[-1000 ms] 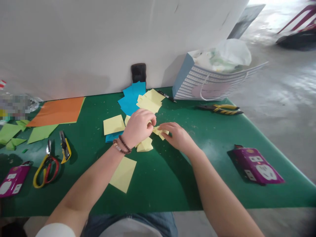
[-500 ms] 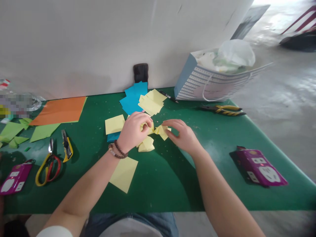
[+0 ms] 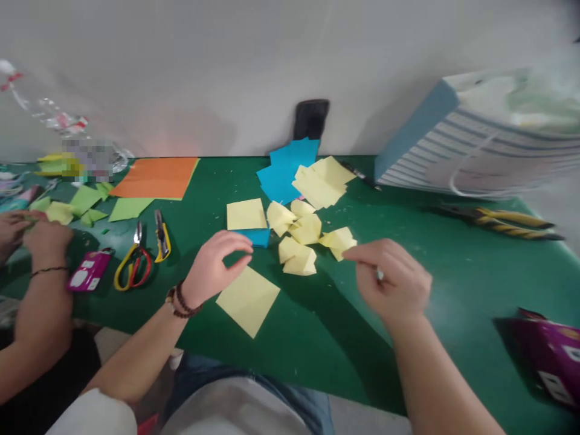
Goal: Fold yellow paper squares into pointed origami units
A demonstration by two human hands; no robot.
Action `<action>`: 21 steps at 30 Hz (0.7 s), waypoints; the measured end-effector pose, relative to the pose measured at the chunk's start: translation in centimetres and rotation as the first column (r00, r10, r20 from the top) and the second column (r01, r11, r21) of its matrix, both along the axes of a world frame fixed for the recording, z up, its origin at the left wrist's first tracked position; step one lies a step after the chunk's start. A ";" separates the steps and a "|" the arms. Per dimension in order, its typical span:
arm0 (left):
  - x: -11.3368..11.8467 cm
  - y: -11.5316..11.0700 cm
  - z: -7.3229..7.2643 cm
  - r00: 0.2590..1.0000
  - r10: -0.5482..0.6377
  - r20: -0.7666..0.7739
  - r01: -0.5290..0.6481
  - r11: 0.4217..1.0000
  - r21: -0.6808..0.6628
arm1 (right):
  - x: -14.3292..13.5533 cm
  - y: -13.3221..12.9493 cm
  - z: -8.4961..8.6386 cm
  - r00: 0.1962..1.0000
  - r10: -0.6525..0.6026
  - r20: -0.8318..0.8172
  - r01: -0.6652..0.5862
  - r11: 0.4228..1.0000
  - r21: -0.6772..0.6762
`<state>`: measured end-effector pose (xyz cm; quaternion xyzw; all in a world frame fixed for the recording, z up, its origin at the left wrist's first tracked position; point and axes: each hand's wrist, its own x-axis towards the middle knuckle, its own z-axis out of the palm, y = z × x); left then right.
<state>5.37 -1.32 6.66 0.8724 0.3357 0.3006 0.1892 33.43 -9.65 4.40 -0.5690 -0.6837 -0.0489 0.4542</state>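
Observation:
My left hand (image 3: 220, 266) hovers open above the upper corner of a square yellow paper sheet (image 3: 249, 302), thumb apart from curved fingers. My right hand (image 3: 394, 278) has its fingers drawn together, the index finger stretched toward a folded yellow paper piece (image 3: 339, 241) and overlapping its edge in view; contact is unclear. A small pale spot shows between thumb and fingers, too small to name. Several folded yellow pieces (image 3: 306, 228) lie clustered between the hands. Left of them, a yellow paper stack (image 3: 246, 214) rests partly over blue paper (image 3: 254, 236).
Behind lie blue sheets (image 3: 287, 172), yellow sheets (image 3: 321, 181), a pen and a black phone (image 3: 310, 119). Scissors (image 3: 133, 260) and a cutter (image 3: 162, 237) lie left, pliers (image 3: 507, 219) and a paper bag (image 3: 489, 145) right. Another person's hands (image 3: 40, 232) work at far left.
My left hand has let go of the folded yellow paper and moved left and down. My right hand has drawn away from the cluster. The view has turned left, revealing another person's arms.

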 end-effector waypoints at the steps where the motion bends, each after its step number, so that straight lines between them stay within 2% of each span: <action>1: -1.6 -1.2 -0.7 1.000 -0.002 -0.027 0.001 0.999 -0.036 | -1.2 -0.2 0.0 0.989 0.137 0.053 -0.134 0.990 -0.046; 3: -4.3 -3.7 -2.3 0.993 -0.069 -0.097 0.059 0.993 -0.101 | -3.9 -0.7 -0.2 0.902 0.399 0.165 -0.377 0.914 -0.151; 4: -5.4 -4.9 -3.0 0.985 -0.097 -0.145 0.081 0.990 -0.113 | -5.3 -1.1 -0.5 0.831 0.512 0.220 -0.469 0.856 -0.219; 7: -7.2 -7.4 -5.0 0.967 -0.072 -0.244 0.055 0.995 -0.078 | -8.4 -1.9 -1.7 0.698 0.658 0.281 -0.588 0.752 -0.299; 9: -7.3 -8.0 -5.8 0.970 -0.038 -0.239 0.025 0.998 -0.060 | -9.5 -2.2 -2.6 0.709 0.637 0.302 -0.563 0.770 -0.302; 12: -6.5 -8.1 -6.1 0.984 -0.037 -0.172 0.030 0.998 -0.047 | -9.9 -2.4 -3.3 0.761 0.578 0.295 -0.498 0.812 -0.304; 16: -5.2 -8.2 -6.0 0.994 -0.067 -0.087 0.062 0.997 -0.055 | -9.4 -3.6 -3.4 0.827 0.538 0.166 -0.466 0.820 -0.332; 21: -4.6 -9.0 -6.3 0.997 0.068 -0.025 -0.071 0.988 -0.139 | -9.3 -5.0 -4.1 0.941 0.339 -0.014 -0.312 0.848 -0.429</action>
